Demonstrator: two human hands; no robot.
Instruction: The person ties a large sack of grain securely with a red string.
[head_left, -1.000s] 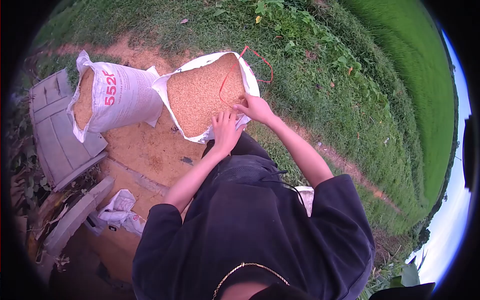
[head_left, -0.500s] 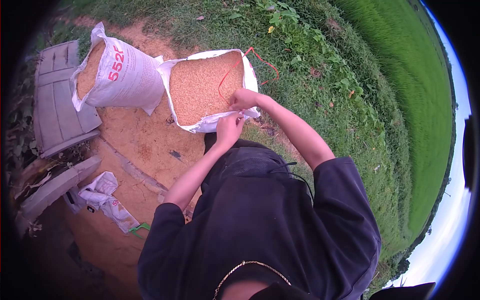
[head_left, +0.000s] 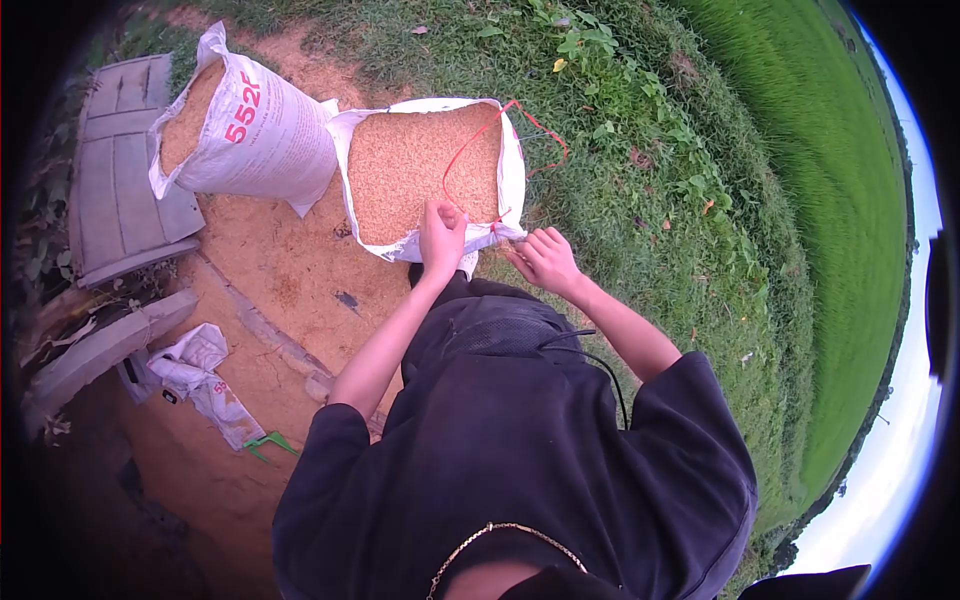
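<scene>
Grey concrete slabs (head_left: pixel 120 170) are lying at the far left edge, beside bare sandy ground (head_left: pixel 290 290) dusted with spilled grain. Lower down, a crumpled empty white bag (head_left: pixel 195 375) is lying on that ground. A filled white woven sack with red 552 lettering (head_left: pixel 265 125) is leaning just right of the slabs, its open mouth showing tan grain. Touching it on the right, an open white woven sack (head_left: pixel 425 170) is standing brim-full of the same grain. A thin red string (head_left: pixel 470 150) is looping across the grain surface and out over the far right rim onto the grass. The left hand (head_left: pixel 440 240) is resting on this sack's near rim, fingers bunched together and clamping the white fabric edge where the string is coming down to it. The right hand (head_left: pixel 545 260) is sitting just beside the sack's near right corner, fingers half curled with the fingertips at the fabric flap. Whether it is pinching the string is not clear. Rough green grass (head_left: pixel 640 200) is sloping away to the right, and a bright green field (head_left: pixel 830 200) is filling the far right.
</scene>
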